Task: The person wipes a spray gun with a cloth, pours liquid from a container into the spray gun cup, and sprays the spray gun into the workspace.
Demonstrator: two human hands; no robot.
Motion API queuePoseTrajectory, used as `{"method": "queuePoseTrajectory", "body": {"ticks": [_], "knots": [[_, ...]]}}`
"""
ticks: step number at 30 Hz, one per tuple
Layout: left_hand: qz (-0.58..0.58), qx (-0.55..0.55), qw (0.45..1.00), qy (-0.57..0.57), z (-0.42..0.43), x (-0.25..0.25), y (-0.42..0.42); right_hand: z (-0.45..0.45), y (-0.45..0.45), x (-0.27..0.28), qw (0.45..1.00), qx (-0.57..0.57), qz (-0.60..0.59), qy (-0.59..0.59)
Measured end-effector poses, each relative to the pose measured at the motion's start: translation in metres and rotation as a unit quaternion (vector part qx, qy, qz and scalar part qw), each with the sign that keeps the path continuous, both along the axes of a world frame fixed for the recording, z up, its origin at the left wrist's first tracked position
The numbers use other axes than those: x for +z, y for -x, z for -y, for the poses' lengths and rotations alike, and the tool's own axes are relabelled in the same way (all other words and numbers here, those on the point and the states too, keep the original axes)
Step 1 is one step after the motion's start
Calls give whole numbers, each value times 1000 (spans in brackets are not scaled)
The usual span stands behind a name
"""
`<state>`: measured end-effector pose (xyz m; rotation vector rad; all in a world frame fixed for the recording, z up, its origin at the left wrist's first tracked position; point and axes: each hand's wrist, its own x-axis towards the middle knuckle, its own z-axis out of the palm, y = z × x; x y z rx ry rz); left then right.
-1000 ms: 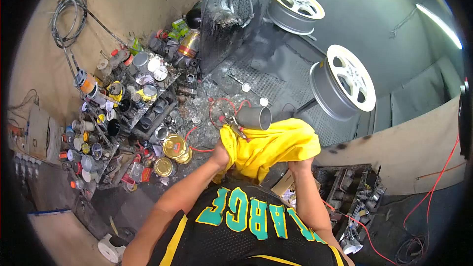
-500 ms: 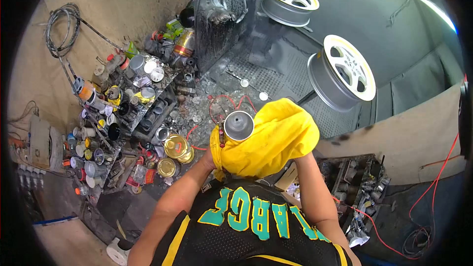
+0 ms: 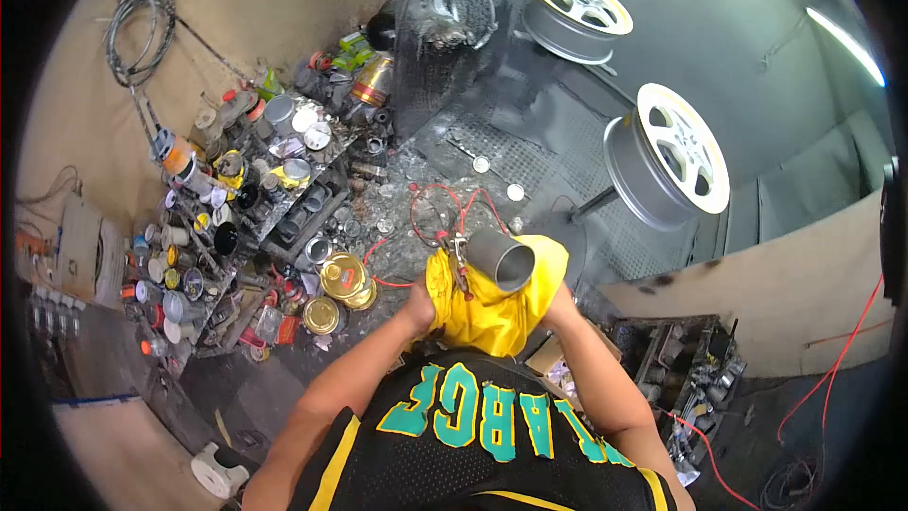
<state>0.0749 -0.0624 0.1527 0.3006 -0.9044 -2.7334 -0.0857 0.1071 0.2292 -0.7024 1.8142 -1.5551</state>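
In front of my chest I hold a spray gun (image 3: 459, 265) with a grey metal cup (image 3: 512, 268), bundled in a yellow cloth (image 3: 492, 324). The cup tilts so that its round mouth faces me; the inside looks dark grey. At the bundle's left side, my left hand (image 3: 422, 308) is closed on the gun and the cloth around it, its fingers mostly hidden. My right hand (image 3: 558, 308) grips the cloth's right side near the cup, with its fingers covered by the fabric.
Two wheel rims, one farther (image 3: 579, 17) and one nearer (image 3: 679, 151), stand on supports ahead and right. Paint cans and jars crowd the left shelves (image 3: 284, 218). Gold tins (image 3: 342, 276) sit on the floor. A red hose (image 3: 435, 191) curls beyond the gun. A cluttered rack (image 3: 676, 369) is at right.
The cup has tipped from near upright towards me. The yellow cloth, spread wide to the right before, is gathered closer around it, and my right hand has moved left. The view has shifted slightly.
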Motion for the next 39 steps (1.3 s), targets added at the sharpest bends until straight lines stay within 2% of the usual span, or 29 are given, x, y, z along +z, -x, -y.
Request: {"method": "queuePoseTrajectory", "body": {"ticks": [1, 2, 3, 5, 6, 8, 10, 13, 15, 16, 17, 19, 20, 21, 23, 25, 26, 27, 28, 29, 30, 31, 33, 34, 35, 36, 37, 38, 39], "knots": [[76, 43, 996, 34, 1, 18, -3, -8, 12, 9, 996, 23, -84, -12], [81, 60, 990, 103, 7, 13, -4, -20, 25, 13, 995, -30, 90, 25], [80, 65, 989, 102, 13, 14, -4, -29, 36, 17, 960, -83, 259, 61], [72, 117, 989, 54, 22, 18, -5, -36, 51, 20, 906, -204, 323, 182], [66, 115, 990, 39, 27, 10, -4, -40, 61, 21, 906, -205, 322, 183], [65, 123, 990, 21, 31, 6, -4, -43, 72, 26, 855, -257, 346, 288], [52, 140, 988, -31, 29, 10, -2, -47, 74, 32, 850, -254, 339, 314], [85, 132, 987, 42, 27, 10, 4, -24, 45, 66, 870, -213, 315, 314], [84, 99, 991, -19, 20, 12, 7, -6, 24, 59, 966, -169, 114, 160], [83, 71, 994, 6, 17, 14, 10, -6, 18, 47, 992, -42, -107, 50], [81, 46, 995, 31, 14, 19, 13, -2, 11, 46, 941, 89, -320, -65], [120, 47, 990, 57, 12, 27, 14, 2, 5, 52, 852, 202, -468, -120], [123, -4, 991, 51, 18, 26, 11, 3, 9, 71, 809, 247, -496, -196], [125, -54, 990, 43, 24, 30, 8, -2, 14, 72, 808, 251, -496, -196], [116, -114, 983, 90, 30, 44, 1, -15, 16, 68, 739, 328, -546, -220], [40, -234, 901, 363, 33, 57, 7, -20, 15, 42, 709, 352, -547, -271], [23, -239, 899, 366, 31, 49, 13, -19, 12, 27, 639, 431, -537, -343], [12, -245, 896, 369, 31, 43, 18, -19, 7, 18, 680, 415, -505, -333], [29, -250, 858, 448, 32, 36, 20, -20, 2, 9, 718, 398, -472, -321], [46, -249, 814, 523, 34, 32, 21, -24, -7, -3, 842, 278, -409, -214], [56, -255, 817, 514, 34, 32, 20, -28, -1, -38, 827, 323, -346, -302], [50, -251, 819, 513, 31, 35, 19, -25, -8, -25, 870, 256, -399, -138], [132, -238, 886, 376, 26, 38, 10, -20, -13, -30, 963, 197, -129, -133], [51, -201, 895, 396, 25, 19, 8, -25, -6, -28, 965, 161, 83, -190], [56, -205, 894, 394, 25, 24, 6, -26, -1, -10, 919, 116, 293, -236], [9, -201, 881, 428, 27, 35, 7, -33, 0, -14, 873, 74, 477, -77], [-37, -196, 865, 460, 29, 42, 7, -27, -3, 11, 814, 128, 560, 88], [-47, -224, 865, 446, 31, 21, 13, -27, -3, 19, 786, 126, 590, 131], [-38, -224, 867, 443, 29, 35, 13, -28, -3, 24, 756, 123, 620, 172]]}}
